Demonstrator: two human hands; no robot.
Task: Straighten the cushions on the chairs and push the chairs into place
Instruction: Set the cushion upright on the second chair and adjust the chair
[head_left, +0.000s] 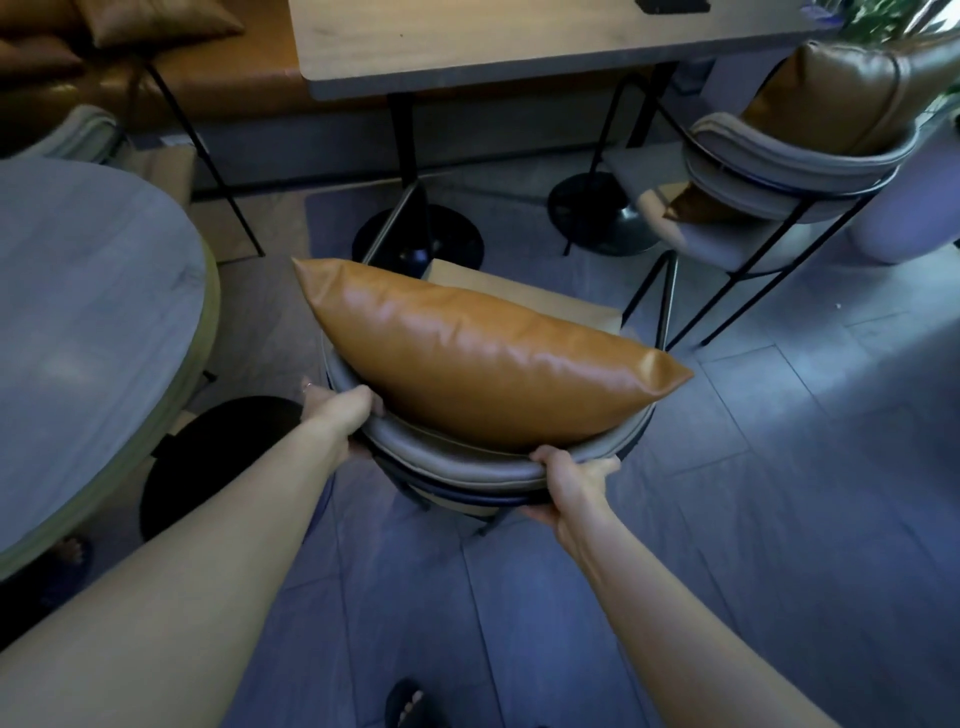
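A tan leather cushion (478, 348) stands on edge against the curved grey backrest (467, 467) of the chair right in front of me. My left hand (343, 415) grips the backrest at its left end. My right hand (571, 478) grips the backrest's rim towards the right. The chair's light seat (519, 288) shows just beyond the cushion, short of the rectangular wooden table (519, 47). A second chair (789, 166) at the right holds a brown cushion (852, 93) upright against its backrest.
A round grey table (88, 332) fills the left, its black base (218, 457) beside my left arm. Two black pedestal bases (415, 239) stand under the wooden table. A bench with cushions (156, 21) runs along the back. Grey tiled floor (779, 467) spreads right.
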